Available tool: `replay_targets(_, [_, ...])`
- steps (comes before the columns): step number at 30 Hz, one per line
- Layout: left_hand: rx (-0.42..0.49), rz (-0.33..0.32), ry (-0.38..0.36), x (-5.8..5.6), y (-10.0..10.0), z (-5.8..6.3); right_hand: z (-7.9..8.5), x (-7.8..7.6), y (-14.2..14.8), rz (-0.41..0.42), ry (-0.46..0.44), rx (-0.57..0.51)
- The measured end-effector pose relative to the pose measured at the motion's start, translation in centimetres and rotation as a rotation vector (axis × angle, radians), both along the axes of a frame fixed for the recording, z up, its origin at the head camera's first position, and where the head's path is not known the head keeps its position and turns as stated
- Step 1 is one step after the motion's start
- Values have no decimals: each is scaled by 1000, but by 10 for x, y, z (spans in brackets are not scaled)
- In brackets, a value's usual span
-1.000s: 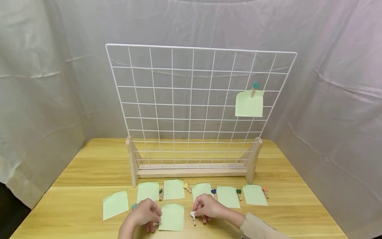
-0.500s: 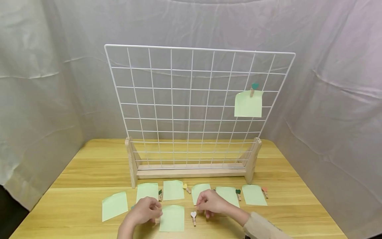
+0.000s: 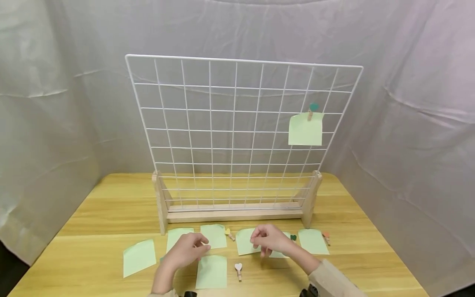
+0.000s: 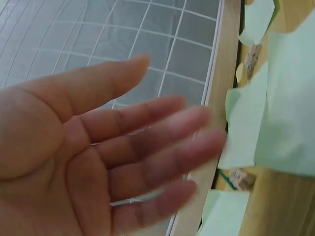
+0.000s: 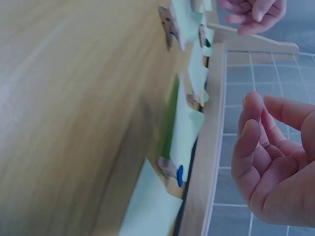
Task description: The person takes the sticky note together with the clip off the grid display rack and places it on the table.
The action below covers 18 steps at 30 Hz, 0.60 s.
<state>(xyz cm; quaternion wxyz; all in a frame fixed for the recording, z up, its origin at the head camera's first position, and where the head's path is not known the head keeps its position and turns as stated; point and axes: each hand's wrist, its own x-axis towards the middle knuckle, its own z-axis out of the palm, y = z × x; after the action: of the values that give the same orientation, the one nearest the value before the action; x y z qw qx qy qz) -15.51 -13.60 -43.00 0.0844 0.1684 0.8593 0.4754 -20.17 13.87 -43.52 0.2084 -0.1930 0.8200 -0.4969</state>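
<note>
My left hand point(image 3: 184, 250) is raised over the row of green sticky notes, its palm bare in the left wrist view with fingers spread. Just below it lies the front sticky note point(image 3: 211, 273). To that note's right is a mini clothespin point(image 3: 238, 271) with a white heart. My right hand point(image 3: 271, 240) hovers over the middle notes, fingers loosely bent and holding nothing; thumb and fingertips stay slightly apart in the right wrist view. Beneath it, a sticky note point(image 3: 245, 243) is partly covered. A clothespin with a blue heart point(image 5: 170, 168) is hidden from the head view by this hand.
A white wire grid point(image 3: 233, 111) stands in a wooden base point(image 3: 233, 215) behind the notes. One note point(image 3: 305, 131) hangs at its upper right from a teal-heart clothespin point(image 3: 313, 108). More notes, such as the leftmost point(image 3: 139, 258), lie along the table point(image 3: 85, 247).
My right hand has let go of the white-heart clothespin and moved up and away. My left hand has lifted off the front note's left edge and moved forward.
</note>
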Motion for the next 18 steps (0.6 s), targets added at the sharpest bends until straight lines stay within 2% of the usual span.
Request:
replay_targets(5, [17, 95, 104, -7, 8, 3, 8, -3, 5, -9, 12, -33])
replay_targets(8, [51, 122, 116, -9, 12, 5, 11, -5, 8, -25, 14, -55])
replay_targets(12, [43, 101, 135, -15, 18, 7, 17, -9, 13, -44, 42, -51])
replay_targets(18, [16, 44, 187, -25, 29, 13, 36, -15, 21, -71, 94, -76])
